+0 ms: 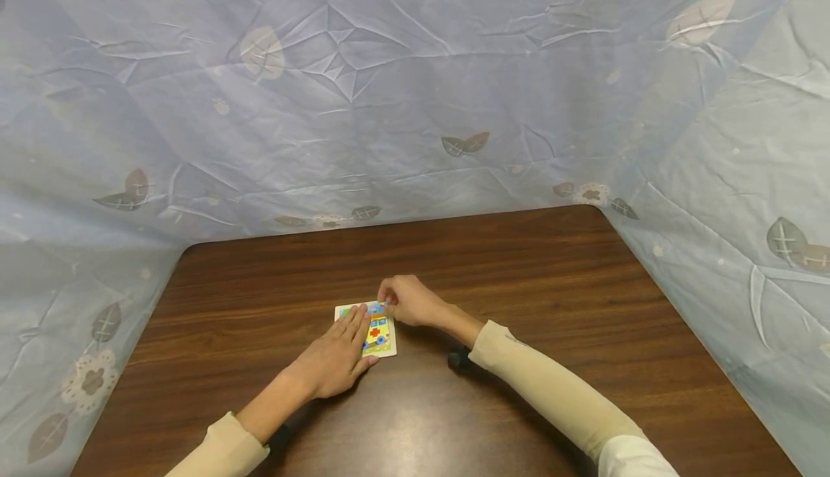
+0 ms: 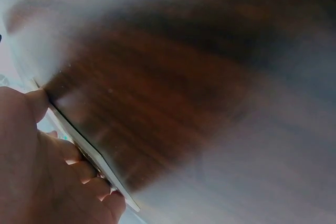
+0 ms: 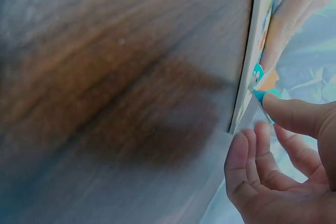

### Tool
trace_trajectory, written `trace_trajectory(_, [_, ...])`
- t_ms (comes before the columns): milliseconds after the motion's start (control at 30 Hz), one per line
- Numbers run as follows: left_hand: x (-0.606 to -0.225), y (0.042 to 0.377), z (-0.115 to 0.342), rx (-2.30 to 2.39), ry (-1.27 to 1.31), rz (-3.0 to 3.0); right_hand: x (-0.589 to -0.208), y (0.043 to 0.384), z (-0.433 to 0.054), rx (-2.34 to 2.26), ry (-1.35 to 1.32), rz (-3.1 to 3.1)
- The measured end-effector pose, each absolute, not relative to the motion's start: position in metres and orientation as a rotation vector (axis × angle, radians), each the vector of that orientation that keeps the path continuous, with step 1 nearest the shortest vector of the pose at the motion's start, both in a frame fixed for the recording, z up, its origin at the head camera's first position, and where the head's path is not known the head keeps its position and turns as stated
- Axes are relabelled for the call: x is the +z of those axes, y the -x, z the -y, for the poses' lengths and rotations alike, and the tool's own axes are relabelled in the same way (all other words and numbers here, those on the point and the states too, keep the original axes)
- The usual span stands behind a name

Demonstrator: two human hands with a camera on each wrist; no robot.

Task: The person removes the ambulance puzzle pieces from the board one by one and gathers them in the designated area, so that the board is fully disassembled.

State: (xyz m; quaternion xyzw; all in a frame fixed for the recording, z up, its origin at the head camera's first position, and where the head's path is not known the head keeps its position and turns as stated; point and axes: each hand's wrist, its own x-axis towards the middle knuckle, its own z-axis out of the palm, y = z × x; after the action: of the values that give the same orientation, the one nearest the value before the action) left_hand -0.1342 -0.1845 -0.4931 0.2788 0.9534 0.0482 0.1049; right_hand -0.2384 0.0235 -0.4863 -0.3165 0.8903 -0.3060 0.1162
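- The board [image 1: 378,348], a small flat panel with a coloured picture and a pale border, lies on the table about midway between its left and right edges; a red cross shows in the picture.
- The small piece [image 3: 266,83], orange and teal, is at the board's far right corner; whether it touches the board I cannot tell.
- The right hand [image 1: 415,302] pinches this piece between thumb and index finger, its other fingers loosely bent, wrist just off the board's right edge.
- The left hand [image 1: 333,362] rests over the board's left part, fingers nearly straight and close together, pointing to the far edge; the thumb spreads apart toward the near edge.
- The left forearm slants in from the table's near left, the right from its near right; both wear beige sleeves [image 1: 545,376].
- The table [image 1: 551,282] has brown wood grain and rounded far corners.
- Cloth [image 1: 402,102] printed with leaves and flowers hangs beyond its far, left and right edges.
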Motion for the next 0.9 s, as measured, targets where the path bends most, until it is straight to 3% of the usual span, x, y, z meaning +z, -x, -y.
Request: trace_trajectory(900, [-0.493, 0.134, 0.184, 0.143, -0.800, -2.801, -0.463, 0.247, -0.076, -1.292, 0.761, -2.578])
